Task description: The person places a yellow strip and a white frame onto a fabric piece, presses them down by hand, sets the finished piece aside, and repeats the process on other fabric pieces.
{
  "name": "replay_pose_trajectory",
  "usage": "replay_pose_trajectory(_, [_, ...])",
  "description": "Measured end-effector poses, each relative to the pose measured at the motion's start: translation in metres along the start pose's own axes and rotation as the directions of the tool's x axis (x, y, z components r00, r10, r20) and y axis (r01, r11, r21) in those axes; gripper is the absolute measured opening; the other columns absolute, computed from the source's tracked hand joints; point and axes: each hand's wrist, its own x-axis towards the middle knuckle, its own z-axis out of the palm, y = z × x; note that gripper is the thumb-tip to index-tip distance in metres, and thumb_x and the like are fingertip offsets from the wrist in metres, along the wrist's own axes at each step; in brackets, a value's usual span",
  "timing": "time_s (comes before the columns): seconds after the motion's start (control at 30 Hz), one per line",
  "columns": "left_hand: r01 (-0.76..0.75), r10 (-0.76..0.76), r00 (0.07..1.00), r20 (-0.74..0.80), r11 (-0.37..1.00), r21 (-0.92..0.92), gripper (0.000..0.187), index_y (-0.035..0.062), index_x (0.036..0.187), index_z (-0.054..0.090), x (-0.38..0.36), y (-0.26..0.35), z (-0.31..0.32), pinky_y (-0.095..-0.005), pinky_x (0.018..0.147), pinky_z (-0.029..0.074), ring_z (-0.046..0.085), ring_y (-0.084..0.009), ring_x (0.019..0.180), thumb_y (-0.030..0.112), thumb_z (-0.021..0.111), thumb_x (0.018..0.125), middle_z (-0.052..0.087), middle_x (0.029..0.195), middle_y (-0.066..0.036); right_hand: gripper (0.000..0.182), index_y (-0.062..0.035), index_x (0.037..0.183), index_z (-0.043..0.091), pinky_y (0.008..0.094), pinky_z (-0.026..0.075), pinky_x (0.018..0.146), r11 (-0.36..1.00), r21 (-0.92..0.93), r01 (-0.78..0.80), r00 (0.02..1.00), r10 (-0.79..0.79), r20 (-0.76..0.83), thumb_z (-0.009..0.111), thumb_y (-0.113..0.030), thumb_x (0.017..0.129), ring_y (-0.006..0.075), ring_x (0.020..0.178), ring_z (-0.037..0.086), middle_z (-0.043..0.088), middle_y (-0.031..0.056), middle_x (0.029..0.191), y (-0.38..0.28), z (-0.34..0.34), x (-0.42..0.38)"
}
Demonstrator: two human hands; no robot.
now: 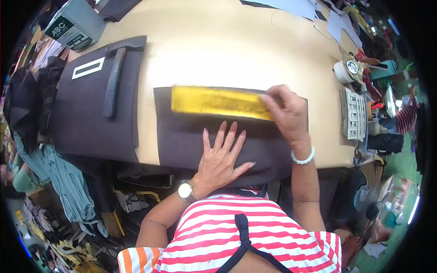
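Note:
My left hand (220, 157) lies flat with fingers spread on a dark fabric panel (182, 141), a watch (185, 190) on its wrist. Above its fingertips, a long yellow strip (214, 101) with faint handwriting extends along the panel's far edge, slightly blurred. Pinched at its right end, the strip is between the thumb and fingers of my right hand (289, 113). A beaded bracelet (304, 157) circles my right wrist.
Left of the panel is a stack of dark fabric (91, 123) bearing a dark bar (114, 84) and a white rectangular frame (88, 68). An ABC-labelled container (75, 27) stands behind. White slotted pieces (353, 113) and a tape roll (348, 70) sit at the right edge.

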Motion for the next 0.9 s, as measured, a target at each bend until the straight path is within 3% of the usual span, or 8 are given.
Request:
replay_pose_trajectory(0.03, [-0.016, 0.015, 0.999, -0.038, 1.000, -0.014, 0.067, 0.0071, 0.131, 0.051, -0.003, -0.001, 0.002, -0.0626, 0.101, 0.026, 0.037, -0.0367, 0.131, 0.049, 0.063, 0.081, 0.043, 0.139, -0.019, 0.021, -0.0033, 0.092, 0.064, 0.0348, 0.051, 0.072, 0.995, -0.082, 0.061, 0.998, -0.061, -0.004, 0.073, -0.018, 0.079, 0.0262, 0.078, 0.065, 0.065, 0.0110, 0.082, 0.005, 0.010, -0.011])
replay_pose_trajectory(0.1, [-0.052, 0.047, 0.992, -0.114, 0.998, -0.039, 0.059, 0.0052, 0.125, 0.057, -0.007, -0.004, 0.002, -0.0571, 0.101, 0.030, 0.044, -0.0358, 0.125, 0.042, 0.068, 0.079, 0.049, 0.133, -0.019, 0.028, -0.0022, 0.100, 0.062, 0.0379, 0.049, 0.080, 0.973, -0.231, 0.021, 0.989, -0.054, -0.139, 0.073, -0.016, 0.079, 0.0295, 0.090, 0.062, 0.064, 0.0137, 0.094, 0.017, 0.019, -0.031])
replay_pose_trajectory(0.13, [-0.069, 0.056, 0.981, -0.187, 0.996, -0.064, 0.048, 0.0039, 0.117, 0.061, -0.008, -0.004, -0.005, -0.0499, 0.099, 0.036, 0.050, -0.0352, 0.118, 0.028, 0.072, 0.077, 0.056, 0.125, -0.018, 0.032, -0.0016, 0.104, 0.061, 0.0394, 0.047, 0.084, 0.953, -0.303, -0.004, 0.977, -0.061, -0.203, 0.073, -0.016, 0.078, 0.0311, 0.097, 0.060, 0.063, 0.0150, 0.100, 0.022, 0.019, -0.039])
replay_pose_trajectory(0.23, [0.037, -0.045, 0.963, -0.265, 0.999, -0.037, 0.047, 0.0033, 0.118, 0.060, -0.006, -0.021, -0.023, -0.0470, 0.096, 0.040, 0.051, -0.0352, 0.116, 0.021, 0.073, 0.076, 0.055, 0.123, -0.018, 0.038, 0.0010, 0.111, 0.058, 0.0415, 0.044, 0.091, 0.934, -0.193, -0.301, 0.928, 0.241, -0.283, 0.073, -0.013, 0.079, 0.0350, 0.106, 0.055, 0.059, 0.0183, 0.111, 0.019, 0.004, -0.075])
replay_pose_trajectory(0.37, [0.290, -0.243, 0.909, -0.338, 0.952, 0.094, 0.046, 0.0017, 0.119, 0.059, -0.002, -0.053, -0.037, -0.0455, 0.095, 0.041, 0.051, -0.0378, 0.115, 0.016, 0.072, 0.077, 0.054, 0.123, -0.019, 0.038, 0.0034, 0.114, 0.058, 0.0406, 0.044, 0.092, 0.863, -0.060, -0.502, 0.839, 0.469, -0.274, 0.070, -0.011, 0.081, 0.0327, 0.104, 0.057, 0.061, 0.0180, 0.109, 0.018, -0.002, -0.105])
replay_pose_trajectory(0.43, [0.313, -0.280, 0.902, -0.330, 0.948, 0.051, 0.043, 0.0017, 0.118, 0.059, -0.002, -0.063, -0.037, -0.0449, 0.096, 0.041, 0.052, -0.0367, 0.114, 0.014, 0.071, 0.079, 0.056, 0.121, -0.020, 0.037, 0.0044, 0.116, 0.057, 0.0396, 0.044, 0.093, 0.878, -0.069, -0.474, 0.854, 0.439, -0.278, 0.067, -0.008, 0.082, 0.0320, 0.103, 0.058, 0.062, 0.0181, 0.107, 0.018, -0.001, -0.107])
replay_pose_trajectory(0.63, [0.303, -0.313, 0.893, -0.323, 0.949, -0.083, 0.036, 0.0006, 0.117, 0.061, 0.008, -0.062, -0.034, -0.0425, 0.098, 0.040, 0.054, -0.0358, 0.113, 0.007, 0.066, 0.082, 0.059, 0.118, -0.019, 0.032, 0.0032, 0.114, 0.060, 0.0390, 0.042, 0.097, 0.869, 0.172, -0.464, 0.824, 0.495, -0.276, 0.062, -0.005, 0.083, 0.0316, 0.107, 0.058, 0.063, 0.0172, 0.110, 0.029, 0.005, -0.090])
replay_pose_trajectory(0.9, [0.361, -0.382, 0.852, -0.358, 0.924, -0.127, 0.038, -0.0007, 0.118, 0.060, 0.009, -0.067, -0.022, -0.0439, 0.100, 0.038, 0.050, -0.0362, 0.117, 0.005, 0.065, 0.081, 0.057, 0.121, -0.018, 0.028, -0.0007, 0.109, 0.065, 0.0433, 0.037, 0.102, 0.927, -0.043, -0.373, 0.908, 0.355, -0.221, 0.064, -0.008, 0.081, 0.0351, 0.116, 0.050, 0.063, 0.0114, 0.114, 0.041, 0.007, -0.089])
